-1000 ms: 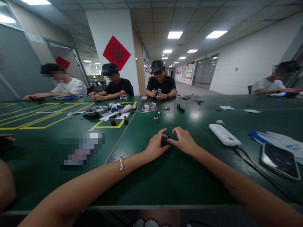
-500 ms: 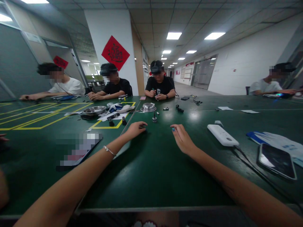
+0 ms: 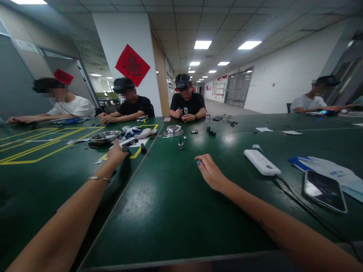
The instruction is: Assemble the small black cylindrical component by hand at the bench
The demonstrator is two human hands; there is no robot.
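Note:
My left hand (image 3: 117,152) is stretched far out to the left, at the corner of a yellow tape line (image 3: 136,154). Its fingers curl forward around a small black part (image 3: 126,150), which only partly shows at the fingertips. My right hand (image 3: 211,173) rests on the green table (image 3: 176,211) near the middle. Its fingers are loose and slightly bent, with nothing in them. Just beyond the left hand are a second small black cylinder (image 3: 143,149) and a short metal piece (image 3: 180,144).
A white power bank (image 3: 261,162) with a black cable, a phone (image 3: 323,190) and blue-white gloves (image 3: 326,168) lie to the right. A metal dish (image 3: 106,136), a metal bowl (image 3: 173,131) and more gloves sit further back. Several people sit at the table's far side.
My hands, which met over a small black part, have separated. The left hand has swept left to the yellow tape corner. The right hand stayed near the middle and opened.

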